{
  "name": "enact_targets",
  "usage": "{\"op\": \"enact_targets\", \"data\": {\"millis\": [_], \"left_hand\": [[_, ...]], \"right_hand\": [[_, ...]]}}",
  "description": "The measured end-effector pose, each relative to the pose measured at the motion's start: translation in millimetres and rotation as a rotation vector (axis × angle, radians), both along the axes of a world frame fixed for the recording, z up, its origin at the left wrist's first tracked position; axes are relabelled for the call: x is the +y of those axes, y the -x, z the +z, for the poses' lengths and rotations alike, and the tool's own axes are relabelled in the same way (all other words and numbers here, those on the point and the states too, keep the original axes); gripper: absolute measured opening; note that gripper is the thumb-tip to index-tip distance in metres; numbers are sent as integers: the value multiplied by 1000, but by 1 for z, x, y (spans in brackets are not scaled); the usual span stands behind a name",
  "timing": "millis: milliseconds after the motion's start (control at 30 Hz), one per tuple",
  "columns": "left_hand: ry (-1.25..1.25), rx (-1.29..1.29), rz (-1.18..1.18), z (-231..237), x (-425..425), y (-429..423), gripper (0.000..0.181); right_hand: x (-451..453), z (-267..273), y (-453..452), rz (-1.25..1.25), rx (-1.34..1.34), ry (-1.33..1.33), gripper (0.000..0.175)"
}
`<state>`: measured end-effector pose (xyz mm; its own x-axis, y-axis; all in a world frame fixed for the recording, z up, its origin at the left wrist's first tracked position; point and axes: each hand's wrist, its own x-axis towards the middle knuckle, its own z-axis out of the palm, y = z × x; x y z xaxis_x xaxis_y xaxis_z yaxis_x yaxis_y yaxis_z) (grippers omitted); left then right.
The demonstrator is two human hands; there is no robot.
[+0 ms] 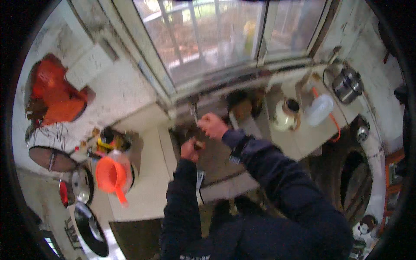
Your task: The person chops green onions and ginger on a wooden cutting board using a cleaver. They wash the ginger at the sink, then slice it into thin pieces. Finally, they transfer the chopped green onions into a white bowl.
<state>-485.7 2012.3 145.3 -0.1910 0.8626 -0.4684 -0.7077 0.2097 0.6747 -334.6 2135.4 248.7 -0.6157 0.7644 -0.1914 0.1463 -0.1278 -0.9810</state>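
Below the window, a dark recessed basin (221,165) lies before me, and both my hands are over it. My left hand (190,150) has its fingers curled around a small brownish item (199,145), too blurred to name. Up and to the right of it, my right hand (213,125) is raised by a metal faucet (194,110), its fingers bent. Whether the right hand touches the faucet or holds anything is not plain. The two hands are apart.
On the left tiled counter (146,182) stand an orange plastic dipper (112,174), bottles and a black lid (91,229). At right are a cream jug (286,115), a translucent plastic container (320,110), a metal pot (347,85) and a large dark round-mouthed vessel (354,182).
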Motion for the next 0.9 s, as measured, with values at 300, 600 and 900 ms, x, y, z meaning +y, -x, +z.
{"op": "enact_targets", "data": {"millis": [300,600,900], "left_hand": [[-90,1195,-139,-110,69,0,13],[-222,226,-21,-90,103,-5,27],[-62,-227,164,-95,109,-9,25]], "right_hand": [[29,10,33,137,-415,-589,50],[50,18,26,254,-461,-806,39],[59,13,24,324,-438,-818,40]]}}
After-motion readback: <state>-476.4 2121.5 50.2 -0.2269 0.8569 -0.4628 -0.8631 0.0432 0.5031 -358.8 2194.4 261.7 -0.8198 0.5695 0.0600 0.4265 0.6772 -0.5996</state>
